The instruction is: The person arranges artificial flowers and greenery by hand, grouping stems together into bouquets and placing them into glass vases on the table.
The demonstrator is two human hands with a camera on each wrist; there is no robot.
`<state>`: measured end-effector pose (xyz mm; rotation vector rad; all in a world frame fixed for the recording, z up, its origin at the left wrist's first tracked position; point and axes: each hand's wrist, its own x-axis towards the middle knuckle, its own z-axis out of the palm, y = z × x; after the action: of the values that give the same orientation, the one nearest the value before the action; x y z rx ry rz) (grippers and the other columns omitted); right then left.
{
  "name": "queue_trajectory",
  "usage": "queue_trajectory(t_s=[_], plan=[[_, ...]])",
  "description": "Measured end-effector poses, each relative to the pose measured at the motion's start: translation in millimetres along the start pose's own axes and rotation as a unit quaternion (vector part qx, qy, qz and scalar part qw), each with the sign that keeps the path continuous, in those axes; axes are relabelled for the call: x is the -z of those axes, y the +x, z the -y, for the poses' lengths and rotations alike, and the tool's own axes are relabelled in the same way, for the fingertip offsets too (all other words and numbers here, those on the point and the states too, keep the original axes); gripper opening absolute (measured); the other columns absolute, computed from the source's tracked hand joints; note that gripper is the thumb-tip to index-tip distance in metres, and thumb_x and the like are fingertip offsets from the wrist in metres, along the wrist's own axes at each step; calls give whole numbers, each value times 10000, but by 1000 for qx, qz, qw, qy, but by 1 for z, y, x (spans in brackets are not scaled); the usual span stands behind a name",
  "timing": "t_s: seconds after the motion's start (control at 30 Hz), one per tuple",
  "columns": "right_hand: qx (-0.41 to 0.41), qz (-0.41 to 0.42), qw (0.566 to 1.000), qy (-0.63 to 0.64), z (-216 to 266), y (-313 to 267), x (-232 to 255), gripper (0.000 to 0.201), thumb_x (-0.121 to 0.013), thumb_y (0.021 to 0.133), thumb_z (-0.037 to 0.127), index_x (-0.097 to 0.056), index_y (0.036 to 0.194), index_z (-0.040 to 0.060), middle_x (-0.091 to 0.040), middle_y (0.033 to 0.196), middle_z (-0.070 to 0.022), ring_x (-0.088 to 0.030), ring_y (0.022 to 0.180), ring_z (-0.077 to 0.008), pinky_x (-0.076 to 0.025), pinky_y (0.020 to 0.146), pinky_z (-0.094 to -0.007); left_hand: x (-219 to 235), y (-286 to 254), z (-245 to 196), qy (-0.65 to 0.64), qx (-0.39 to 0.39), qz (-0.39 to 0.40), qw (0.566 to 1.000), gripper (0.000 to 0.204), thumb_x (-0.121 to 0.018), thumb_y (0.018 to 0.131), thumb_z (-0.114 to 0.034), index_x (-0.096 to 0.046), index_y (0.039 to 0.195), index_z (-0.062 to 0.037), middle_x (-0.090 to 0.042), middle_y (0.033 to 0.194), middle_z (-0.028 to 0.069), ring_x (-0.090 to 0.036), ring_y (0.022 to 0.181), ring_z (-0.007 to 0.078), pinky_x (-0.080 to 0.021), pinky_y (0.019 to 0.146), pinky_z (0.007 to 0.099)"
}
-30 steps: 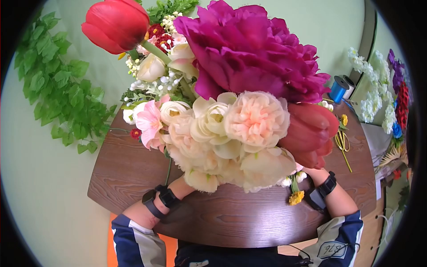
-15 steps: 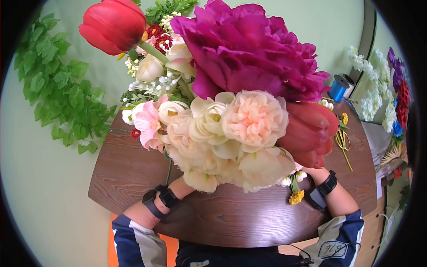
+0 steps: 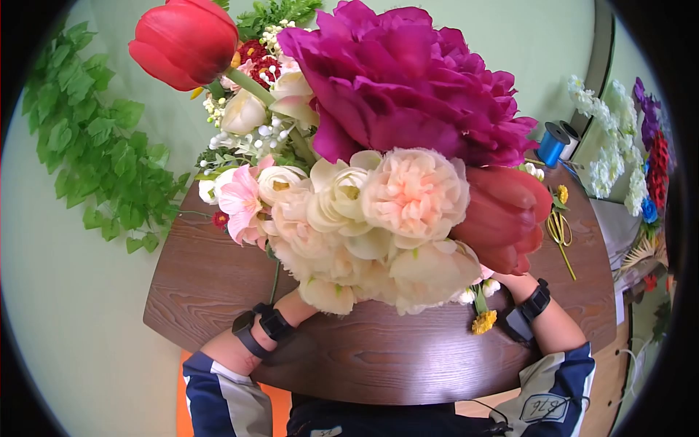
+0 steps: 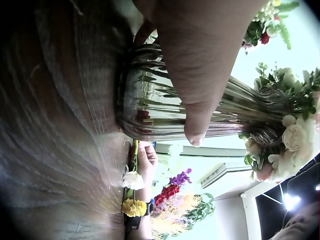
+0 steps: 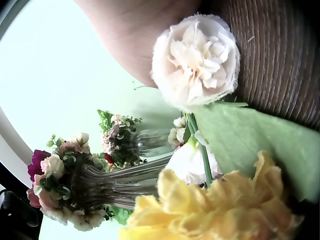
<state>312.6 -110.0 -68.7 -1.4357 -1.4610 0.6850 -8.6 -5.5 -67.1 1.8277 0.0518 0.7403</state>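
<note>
My left hand [image 4: 200,60] grips a clear ribbed glass vase [image 4: 160,120], its thumb lying across the glass in the left wrist view. The vase stands upright on the wooden table, full of stems. Its bouquet, with a large magenta peony [image 3: 415,87], two red tulips [image 3: 186,44] and cream and peach blooms [image 3: 415,197], hides most of both hands in the head view. My right hand [image 4: 145,162] is low at the vase's base, beside loose flowers; I cannot tell whether it holds anything. Near it lie a yellow flower [image 5: 210,210] and a pale carnation-like bloom [image 5: 195,60].
A second flower arrangement [image 5: 117,132] in a glass vase stands behind the first. At the table's right side are a blue ribbon spool [image 3: 555,146] and a yellow-stemmed flower [image 3: 562,229]. Leafy vines [image 3: 95,138] hang at the left, and more flowers [image 3: 619,138] stand at the right.
The bouquet shifts very slightly left in the head view. Both arms keep almost the same place.
</note>
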Motion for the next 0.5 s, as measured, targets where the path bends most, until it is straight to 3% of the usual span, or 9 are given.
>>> queue_trajectory(t_s=[0.23,0.5], plan=[[-10,13,1000,0,3,-2,1,89,-623,808,74,-646,812,-12,-496,535,52,-396,500,-9,-342,463,-205,-1,3,-8,34,-15,-8,999,459,-654,808,-200,-465,1212,-97,-497,1191,37,-483,1079,164,-416,917,309],[-23,22,999,5,9,-1,1,104,-602,828,72,-644,809,-21,-570,568,17,-499,494,-20,-413,457,-188,-2,7,-18,73,-35,-19,997,466,-666,800,-207,-474,1211,-99,-503,1193,35,-486,1079,163,-416,917,309]])
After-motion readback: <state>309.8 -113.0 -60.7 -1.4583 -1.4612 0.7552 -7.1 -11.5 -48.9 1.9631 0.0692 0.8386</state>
